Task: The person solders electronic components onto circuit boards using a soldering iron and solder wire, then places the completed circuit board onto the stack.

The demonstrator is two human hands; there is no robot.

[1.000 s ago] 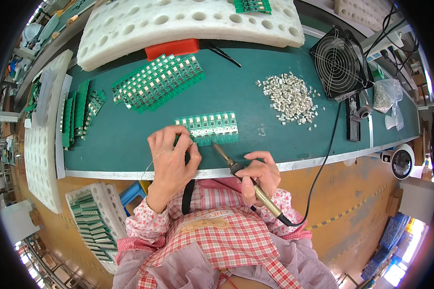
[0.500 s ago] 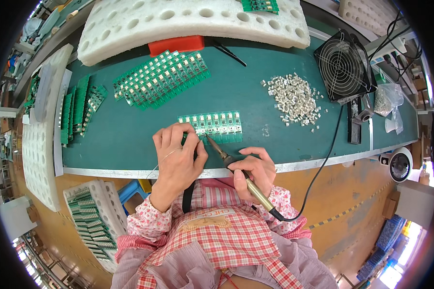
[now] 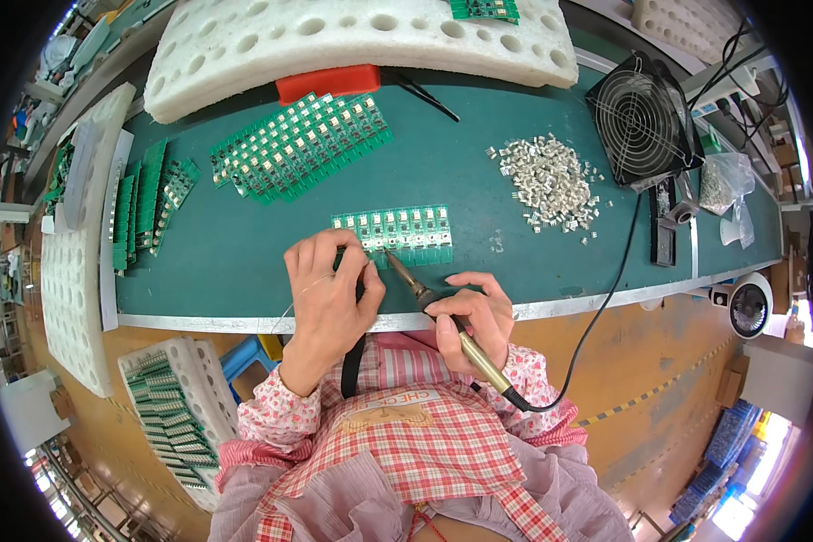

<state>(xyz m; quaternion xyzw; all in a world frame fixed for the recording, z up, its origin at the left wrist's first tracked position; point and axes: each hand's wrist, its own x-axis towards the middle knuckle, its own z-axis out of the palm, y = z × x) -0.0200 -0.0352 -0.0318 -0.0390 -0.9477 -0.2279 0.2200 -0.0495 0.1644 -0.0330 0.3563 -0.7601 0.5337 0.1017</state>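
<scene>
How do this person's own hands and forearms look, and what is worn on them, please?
The left hand and the right hand are both bare, without gloves. The pale sleeves carry a print of small pinkish-red flowers and end, toward the elbows, in gathered reddish-pink bands. Greyish-lilac fabric shows beyond these.
</scene>
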